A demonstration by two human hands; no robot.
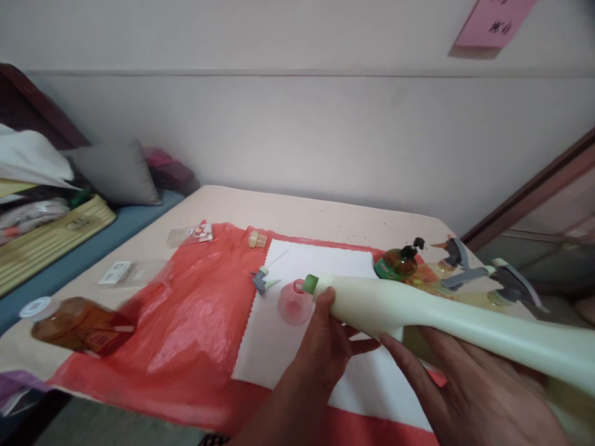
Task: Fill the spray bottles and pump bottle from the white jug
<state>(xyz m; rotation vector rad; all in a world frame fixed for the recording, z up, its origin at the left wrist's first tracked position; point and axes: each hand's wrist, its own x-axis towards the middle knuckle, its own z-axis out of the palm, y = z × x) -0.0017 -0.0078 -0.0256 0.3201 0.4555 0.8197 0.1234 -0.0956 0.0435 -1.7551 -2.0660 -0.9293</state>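
Note:
A large pale green jug (pixel 381 300) lies tipped nearly level, its green spout (pixel 310 284) pointing left. My left hand (pixel 325 347) grips the jug just behind the spout, thumb on the near side. Farther back, my right hand (pixel 465 390) holds the jug from below and the near side; part of that grip is hidden. Under the spout stands a clear round container (pixel 294 308) with a thin red ring at its mouth. Whether liquid runs from the spout cannot be made out. Left of the container, a grey trigger spray head (pixel 260 282) rests by the white mat (pixel 357 378).
Red plastic sheeting (pixel 186 322) covers much of the table. An amber bottle (pixel 83 325) stands at the left, near clear packaging (pixel 134 272) and a small yellowish cup (pixel 257 239). At the right are a brown pump bottle (pixel 395 263) and several spray bottles (pixel 502 297).

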